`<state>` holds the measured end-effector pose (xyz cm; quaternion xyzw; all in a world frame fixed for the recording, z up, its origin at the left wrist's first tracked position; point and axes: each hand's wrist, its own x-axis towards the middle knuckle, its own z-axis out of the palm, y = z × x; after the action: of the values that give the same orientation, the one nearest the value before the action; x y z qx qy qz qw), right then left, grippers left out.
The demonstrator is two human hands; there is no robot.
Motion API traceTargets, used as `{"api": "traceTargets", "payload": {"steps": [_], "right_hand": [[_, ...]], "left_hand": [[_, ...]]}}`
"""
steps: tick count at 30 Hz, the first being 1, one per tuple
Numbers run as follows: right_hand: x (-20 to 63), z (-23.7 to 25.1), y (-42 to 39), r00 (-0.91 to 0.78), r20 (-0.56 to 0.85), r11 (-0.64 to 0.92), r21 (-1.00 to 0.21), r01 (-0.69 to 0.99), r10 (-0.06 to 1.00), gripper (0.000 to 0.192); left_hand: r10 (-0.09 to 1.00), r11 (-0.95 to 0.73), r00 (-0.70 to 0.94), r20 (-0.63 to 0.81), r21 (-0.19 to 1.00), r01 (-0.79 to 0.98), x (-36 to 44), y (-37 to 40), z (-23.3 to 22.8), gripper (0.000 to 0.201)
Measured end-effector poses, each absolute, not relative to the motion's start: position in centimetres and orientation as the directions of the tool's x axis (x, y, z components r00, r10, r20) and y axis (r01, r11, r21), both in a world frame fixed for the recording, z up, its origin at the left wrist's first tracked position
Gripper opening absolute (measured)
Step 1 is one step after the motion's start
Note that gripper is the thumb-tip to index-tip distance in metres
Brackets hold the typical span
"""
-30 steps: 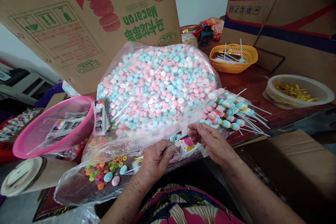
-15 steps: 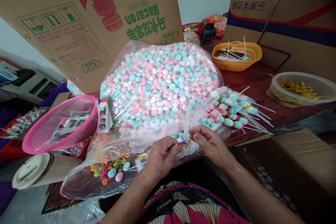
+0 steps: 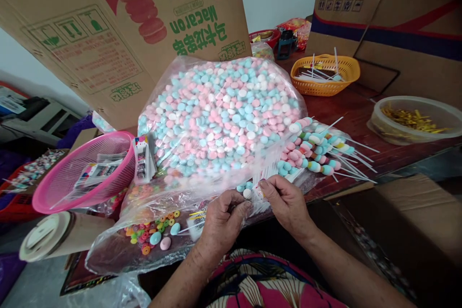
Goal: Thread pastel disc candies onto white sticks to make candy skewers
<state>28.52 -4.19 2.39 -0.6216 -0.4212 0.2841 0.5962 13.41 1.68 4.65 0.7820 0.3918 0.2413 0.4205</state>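
Note:
My left hand (image 3: 222,219) and my right hand (image 3: 283,202) meet at the table's front edge, both pinching a candy stick (image 3: 249,194) with a white round sweet at its tip. A thin clear wrapper (image 3: 269,168) rises from my right fingers. Just behind lies a big clear bag of pink, blue and white sweets (image 3: 220,115). To its right rests a pile of finished candy skewers (image 3: 317,151) with white sticks pointing right.
A pink basket (image 3: 83,173) with printed cards sits at the left, beside a bag of coloured ring sweets (image 3: 144,236). An orange basket (image 3: 327,74) of sticks and a bowl of gold ties (image 3: 415,120) stand at the right. Cardboard boxes (image 3: 144,24) lean behind.
The colourful printed piece seen between my hands a second ago is hidden now. My hands have drawn closer together and a white sweet shows at my left fingertips.

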Motion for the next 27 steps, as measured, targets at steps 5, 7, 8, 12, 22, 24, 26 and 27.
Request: {"api": "traceTargets", "payload": {"steps": [5, 7, 8, 12, 22, 24, 26, 27], "right_hand": [[29.6, 3.1, -3.9, 0.283, 0.063, 0.063, -0.998, 0.009, 0.957, 0.024], [29.5, 3.1, -3.9, 0.256, 0.079, 0.070, -0.997, 0.045, 0.963, 0.026], [29.4, 2.9, -3.8, 0.286, 0.096, 0.073, -0.993, 0.090, 0.953, 0.029], [29.1, 2.1, -3.4, 0.400, 0.139, 0.042, -0.969, 0.242, 0.906, 0.041], [48.7, 4.4, -2.7, 0.326, 0.378, -0.124, -0.469, 0.874, 0.867, 0.004], [51.1, 3.8, -2.8, 0.215, 0.372, -0.078, -0.350, 0.933, 0.903, 0.008], [52.1, 3.0, -3.4, 0.118, 0.359, -0.013, -0.282, 0.959, 0.926, 0.015], [52.2, 2.8, -3.9, 0.075, 0.352, 0.019, -0.256, 0.967, 0.933, 0.016]], "left_hand": [[0.717, -0.471, 0.683, 0.141, 0.820, 0.325, 13.2, 2.8, 4.9, 0.025], [0.701, -0.491, 0.697, 0.150, 0.810, 0.319, 13.4, 3.0, 4.8, 0.027], [0.699, -0.490, 0.701, 0.140, 0.808, 0.327, 13.5, 3.0, 4.6, 0.026], [0.683, -0.503, 0.723, 0.104, 0.785, 0.363, 13.7, 3.0, 4.3, 0.023], [0.740, -0.517, 0.608, 0.288, 0.822, 0.239, 11.1, 4.5, 4.5, 0.025], [0.726, -0.547, 0.603, 0.332, 0.810, 0.213, 10.6, 4.4, 4.6, 0.024], [0.715, -0.551, 0.613, 0.336, 0.811, 0.198, 10.2, 4.3, 4.8, 0.024], [0.713, -0.543, 0.623, 0.323, 0.816, 0.199, 10.0, 4.3, 4.9, 0.025]]}}
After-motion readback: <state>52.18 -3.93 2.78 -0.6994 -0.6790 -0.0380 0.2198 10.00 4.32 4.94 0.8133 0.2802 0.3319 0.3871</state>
